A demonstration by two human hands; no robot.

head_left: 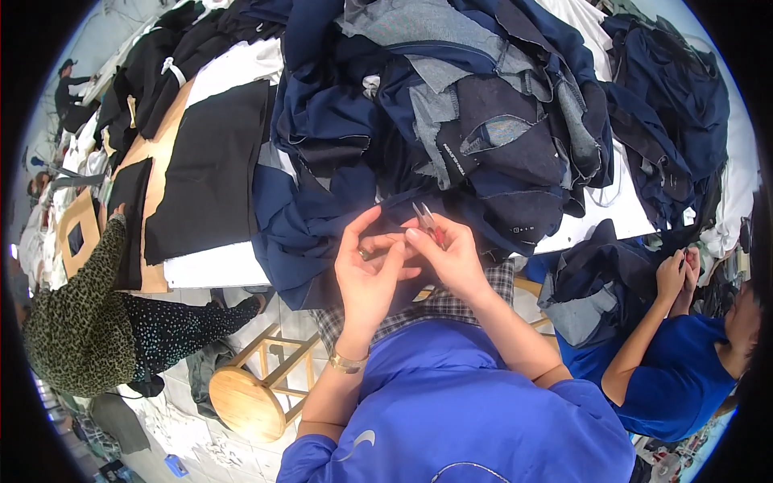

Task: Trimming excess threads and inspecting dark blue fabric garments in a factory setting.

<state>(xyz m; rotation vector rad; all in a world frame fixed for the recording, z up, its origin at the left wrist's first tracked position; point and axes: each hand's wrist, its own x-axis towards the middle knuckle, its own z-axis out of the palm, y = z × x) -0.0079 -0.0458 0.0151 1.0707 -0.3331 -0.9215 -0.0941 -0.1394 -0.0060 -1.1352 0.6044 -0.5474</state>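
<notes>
While the right hand (452, 256) grips red-handled thread snips (431, 225), the left hand (367, 272) faces it, forefinger extended, others curled; holding anything? Can't tell!

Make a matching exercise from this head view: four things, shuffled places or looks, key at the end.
Things:
1. Snips
2. Gold-coloured bracelet
3. Stool
4. Black fabric panel

Places or looks:
A. Pale wood, round seat
B. In the right hand
C. Flat, left of the heaped fabric
D. Around the left wrist

Pairs: 1-B, 2-D, 3-A, 4-C
</notes>
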